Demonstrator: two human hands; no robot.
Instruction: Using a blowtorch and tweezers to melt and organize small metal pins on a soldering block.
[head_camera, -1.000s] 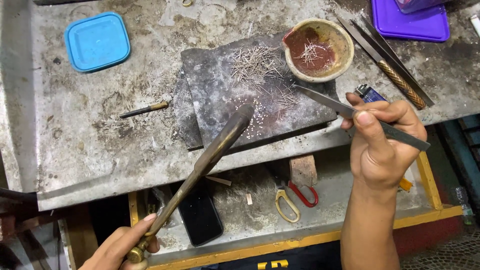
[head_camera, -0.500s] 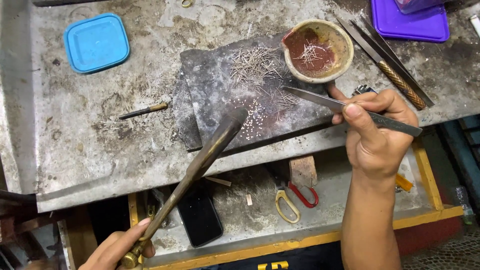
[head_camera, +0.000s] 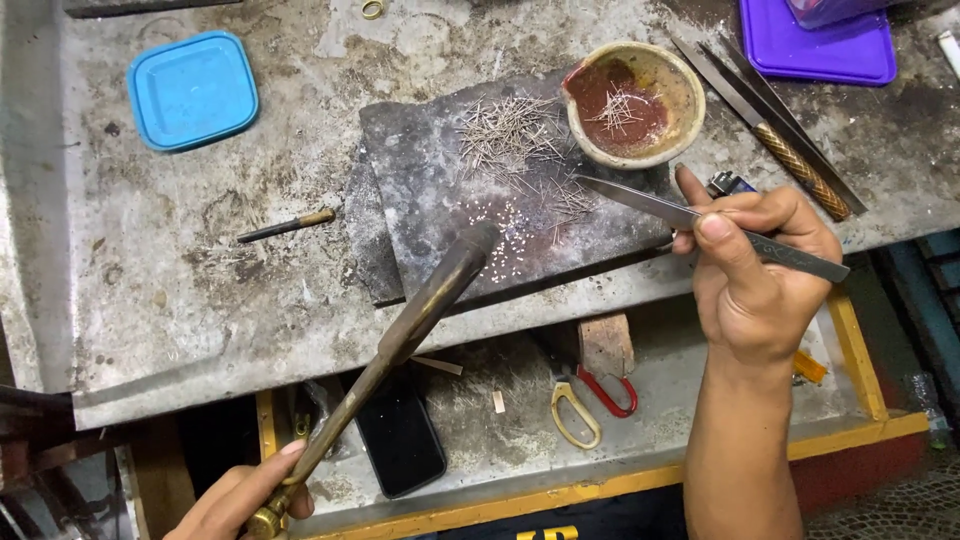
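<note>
— Firstly, the hands: what do they hold?

— Right hand, right of centre, is clenched round steel tweezers; the tips reach over the dark slab at mid-frame, just below the clay bowl. Left hand, at the bottom edge, grips the brass end of a long torch, whose nozzle hangs over the slab's lower edge.

— And on the slab?

— Thin wire pieces scattered at its upper part, small pale beads lower down. More wire lies in the bowl.

— Surroundings?

— Blue lid upper left, purple lid upper right, files beside the bowl. Scissors and a black phone lie in the tray below.
</note>
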